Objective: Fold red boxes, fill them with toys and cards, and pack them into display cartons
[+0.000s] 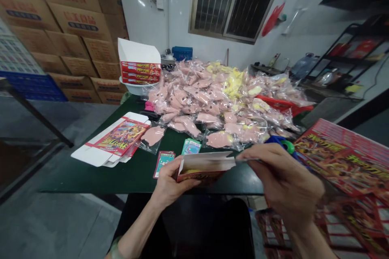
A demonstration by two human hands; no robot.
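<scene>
Right hand (285,182), fingers (254,154) beside open box (209,164)

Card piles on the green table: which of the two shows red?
The left pile, nearer the table's front edge, shows red borders; the other pile, farther right and back, shows green.

From here I see the left forearm (138,224) slanting in from the near left, the left hand (172,182) curled in a grip, thumb (189,186) reaching right. The right forearm (310,239) rises from the near right; the right hand (287,178), slightly blurred, arches back-up, fingers (257,153) bent leftward.
</scene>
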